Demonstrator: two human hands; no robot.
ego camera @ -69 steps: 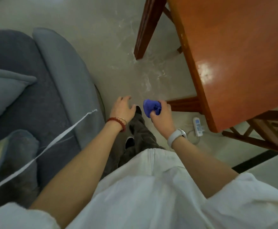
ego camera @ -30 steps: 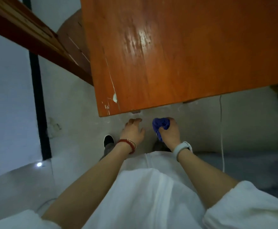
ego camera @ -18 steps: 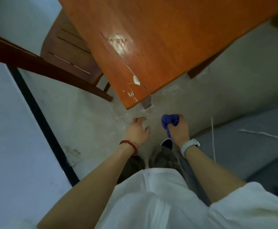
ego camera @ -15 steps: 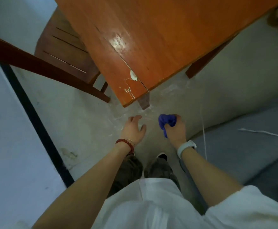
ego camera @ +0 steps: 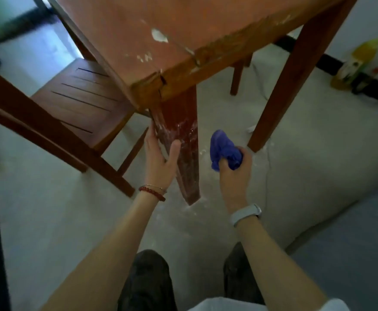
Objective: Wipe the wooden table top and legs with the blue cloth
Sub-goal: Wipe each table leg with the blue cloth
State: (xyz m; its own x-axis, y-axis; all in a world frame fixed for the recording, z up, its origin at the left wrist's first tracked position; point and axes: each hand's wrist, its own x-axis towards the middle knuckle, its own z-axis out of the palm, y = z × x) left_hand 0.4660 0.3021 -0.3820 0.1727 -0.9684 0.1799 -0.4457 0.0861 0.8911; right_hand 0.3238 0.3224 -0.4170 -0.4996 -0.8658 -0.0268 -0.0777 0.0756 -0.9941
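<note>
The wooden table (ego camera: 183, 25) fills the top of the view, its near corner chipped and flecked with white. Its nearest leg (ego camera: 187, 153) runs down to the floor, smeared with whitish streaks. My left hand (ego camera: 160, 157) holds this leg from the left, thumb across its front and fingers along its left edge. My right hand (ego camera: 234, 171) grips the bunched blue cloth (ego camera: 224, 150) just right of the leg, a short gap from it. Another table leg (ego camera: 289, 79) stands further right.
A wooden chair (ego camera: 76, 104) with a slatted seat stands close on the left, its legs reaching toward the table leg. A yellow bottle (ego camera: 354, 63) sits by the wall at far right. My knees show at the bottom. A grey mat lies at lower right.
I have dropped low beside the table corner, so the leg now shows in full. My left hand has gone from hanging free to holding the leg. The cloth stays in my right hand.
</note>
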